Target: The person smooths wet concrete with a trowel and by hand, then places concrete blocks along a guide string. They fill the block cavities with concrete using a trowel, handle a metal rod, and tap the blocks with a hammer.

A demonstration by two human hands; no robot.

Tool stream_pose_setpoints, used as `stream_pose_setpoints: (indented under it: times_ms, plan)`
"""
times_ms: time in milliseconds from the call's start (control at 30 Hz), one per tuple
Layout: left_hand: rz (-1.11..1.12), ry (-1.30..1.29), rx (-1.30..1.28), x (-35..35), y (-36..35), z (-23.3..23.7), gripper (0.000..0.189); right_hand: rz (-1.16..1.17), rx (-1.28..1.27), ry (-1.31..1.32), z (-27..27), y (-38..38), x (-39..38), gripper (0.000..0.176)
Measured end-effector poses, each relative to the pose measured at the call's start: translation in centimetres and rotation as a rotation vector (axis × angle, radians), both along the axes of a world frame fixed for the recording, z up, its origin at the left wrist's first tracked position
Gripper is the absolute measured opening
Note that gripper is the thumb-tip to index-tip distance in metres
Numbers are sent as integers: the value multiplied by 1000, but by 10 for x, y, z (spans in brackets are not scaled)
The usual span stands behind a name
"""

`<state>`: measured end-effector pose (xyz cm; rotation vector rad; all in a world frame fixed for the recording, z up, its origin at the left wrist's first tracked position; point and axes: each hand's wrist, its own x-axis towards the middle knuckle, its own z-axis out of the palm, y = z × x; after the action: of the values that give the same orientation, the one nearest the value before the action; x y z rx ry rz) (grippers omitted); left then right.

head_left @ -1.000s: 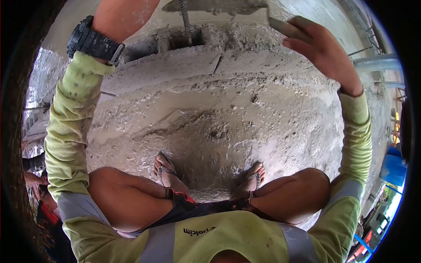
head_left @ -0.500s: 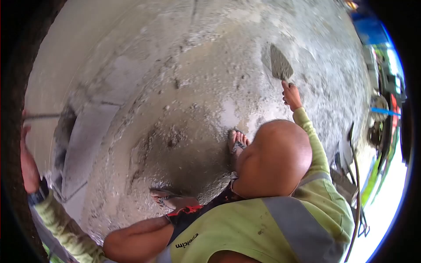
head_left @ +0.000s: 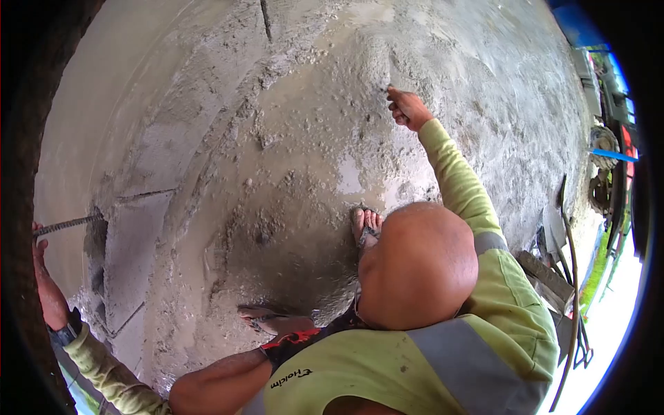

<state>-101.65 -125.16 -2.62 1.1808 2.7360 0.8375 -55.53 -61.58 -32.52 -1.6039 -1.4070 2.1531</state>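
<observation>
My right hand (head_left: 409, 111) is closed around the handle of a trowel, whose blade is hard to make out in the wet grey concrete (head_left: 346, 90). At the far left edge my left hand (head_left: 45, 266) closes on the end of a ribbed steel bar (head_left: 69, 225), its fingers partly cut off by the dark rim of the view. The bar's other end meets a dark gap beside a flat grey slab (head_left: 135, 242).
My bare knee (head_left: 422, 270) and sandalled foot (head_left: 366, 225) are over the wet concrete. A thin rod (head_left: 265, 19) lies at the top. Boards (head_left: 546, 277), a curved bar (head_left: 570, 277) and a blue container (head_left: 577, 26) stand at the right.
My right hand has moved up and left with the trowel, and its blade no longer shows clearly. The left hand and the bar sit slightly lower in view.
</observation>
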Motion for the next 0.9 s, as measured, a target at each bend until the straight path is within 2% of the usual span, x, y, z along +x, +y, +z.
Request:
stream_pose_setpoints:
  times_ms: [67,133,200,233,300,367,433,500,567,633,700,800,900]
  plan:
    - [-88,76,-1,7,11,1,55,41,32,49,-7,-4,-21,31]
    - [-166,165,6,19,27,4,54,-59,21,106,-21,-9,-40,32]
    - [74,19,141,25,41,4,48,-54,42,133,-25,-17,-36,31]
    - [104,31,148,24,41,6,48,-52,50,101,-22,-21,-32,31]
    - [-144,303,20,21,34,5,40,-34,64,36,-12,-30,-22,30]
    - [-157,299,25,15,28,-1,37,30,92,0,21,-38,-16,30]
    - [-4,223,130,25,47,2,37,131,134,-13,65,-48,-14,31]
    - [114,62,387,39,67,3,41,261,192,-34,120,-61,-20,32]
    - [26,13,485,32,63,-1,43,386,227,-70,177,-78,-32,32]
    - [113,-153,680,65,87,10,22,474,192,-104,230,-98,-53,31]
    - [-10,-188,640,60,78,13,22,554,129,-94,269,-110,-73,29]
    - [26,-174,604,60,69,15,21,653,85,-69,300,-107,-84,28]
    - [40,-190,594,62,63,17,19,657,97,-100,309,-104,-91,26]
